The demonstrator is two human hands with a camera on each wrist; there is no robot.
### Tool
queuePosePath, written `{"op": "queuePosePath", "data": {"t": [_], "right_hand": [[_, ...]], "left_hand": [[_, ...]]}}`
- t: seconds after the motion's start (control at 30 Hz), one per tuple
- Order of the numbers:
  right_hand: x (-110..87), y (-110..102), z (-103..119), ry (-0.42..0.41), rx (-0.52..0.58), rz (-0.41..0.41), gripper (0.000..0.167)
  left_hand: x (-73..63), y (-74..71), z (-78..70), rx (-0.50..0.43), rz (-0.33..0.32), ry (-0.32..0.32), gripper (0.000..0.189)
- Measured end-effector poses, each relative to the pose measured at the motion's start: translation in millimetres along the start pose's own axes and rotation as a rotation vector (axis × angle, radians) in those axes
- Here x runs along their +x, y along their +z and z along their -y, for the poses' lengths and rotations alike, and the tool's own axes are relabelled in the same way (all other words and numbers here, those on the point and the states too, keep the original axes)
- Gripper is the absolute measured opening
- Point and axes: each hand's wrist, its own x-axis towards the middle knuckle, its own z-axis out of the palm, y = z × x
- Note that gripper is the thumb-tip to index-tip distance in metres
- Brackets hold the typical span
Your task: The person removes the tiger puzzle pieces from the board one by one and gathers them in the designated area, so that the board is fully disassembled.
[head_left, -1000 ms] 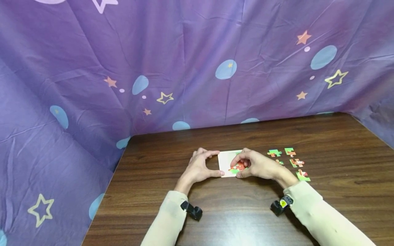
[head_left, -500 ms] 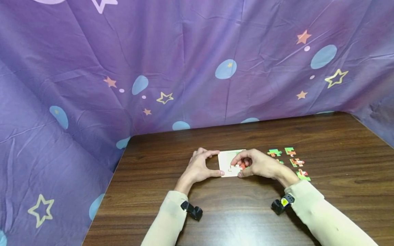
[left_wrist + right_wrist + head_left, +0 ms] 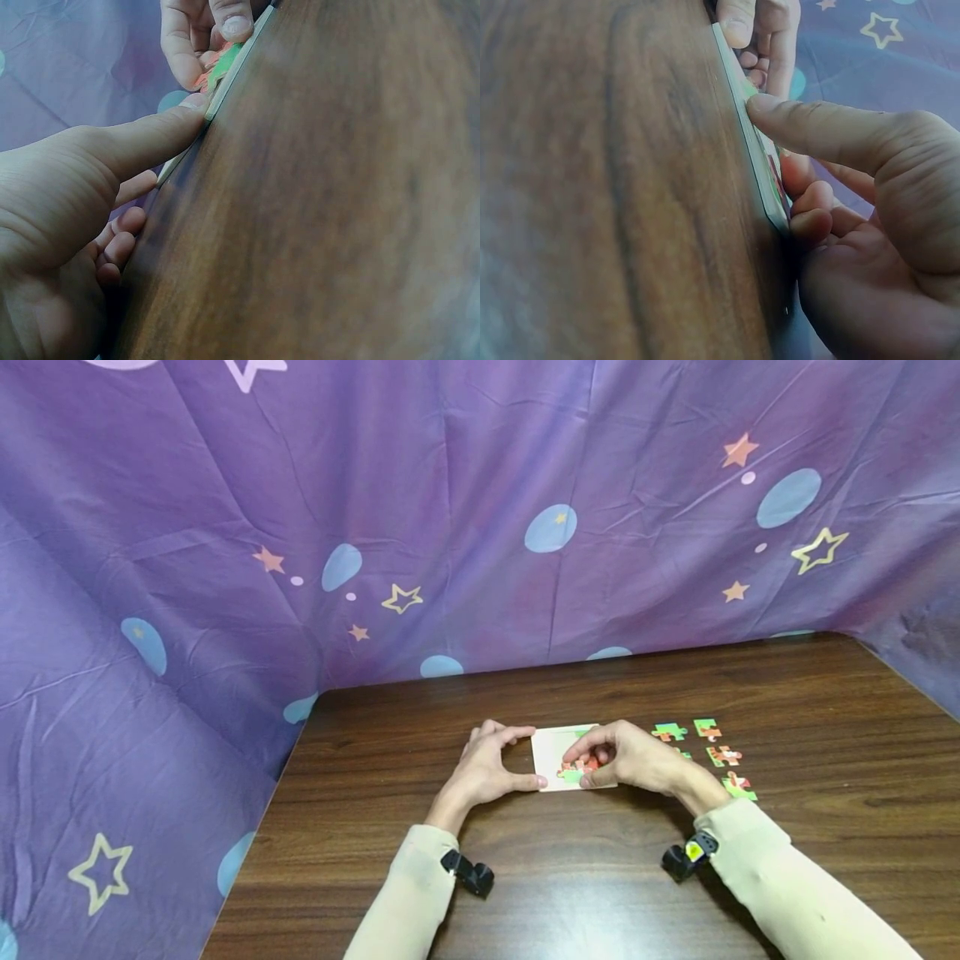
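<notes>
A small white puzzle board [image 3: 549,753] lies on the table between both hands. My left hand [image 3: 482,766] grips its left side, thumb at the near corner and index finger at the far one. At the board's near edge, my right hand [image 3: 636,760] pinches a red and green jigsaw piece [image 3: 572,773] between thumb and fingers. That piece [image 3: 223,67] looks slightly tilted over the board in the left wrist view. The right hand covers the board's right part, where more red and green shows under its fingers.
Several loose jigsaw pieces [image 3: 723,757] in green, red and white lie right of the board, one partly behind the right hand. The brown wooden table [image 3: 375,793] ends at a purple star-patterned cloth [image 3: 480,527] at the back and left.
The jigsaw piece tilted, flashing white with glare half a second ago, and shows its colours again now. The right hand shifted very slightly right; the left hand and board stayed put.
</notes>
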Motion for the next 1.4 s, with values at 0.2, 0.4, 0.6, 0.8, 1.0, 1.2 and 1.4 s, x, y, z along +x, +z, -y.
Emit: {"op": "queuePosePath", "data": {"t": [0.2, 0.4, 0.6, 0.8, 1.0, 1.2, 1.4], "right_hand": [[0.6, -1, 0, 0.003, -0.013, 0.004, 0.039], [0.2, -1, -1, -0.001, -0.041, 0.008, 0.04], [-0.1, -3, -1, -0.007, -0.03, 0.015, 0.04], [-1.0, -6, -2, -0.048, -0.018, 0.03, 0.037], [-8.9, -22, 9, -0.132, 0.007, -0.035, 0.036], [-29.4, -51, 25, -0.194, 0.008, -0.112, 0.036], [-56.2, -81, 37, -0.185, -0.073, -0.158, 0.038]], "left_hand": [[-0.1, -0.4, -0.6, -0.004, 0.0, -0.002, 0.085], [0.1, -0.2, -0.6, 0.004, 0.001, -0.005, 0.085], [0.8, -0.5, -1.0, 0.011, -0.001, -0.003, 0.085], [0.1, -0.6, -1.4, 0.01, 0.003, -0.003, 0.085], [-0.2, 0.8, -0.5, 0.013, 0.002, 0.007, 0.085], [-0.1, 4.2, 1.4, 0.011, -0.005, 0.016, 0.085], [-0.9, 0.7, 0.2, 0.006, -0.002, 0.006, 0.085]]}}
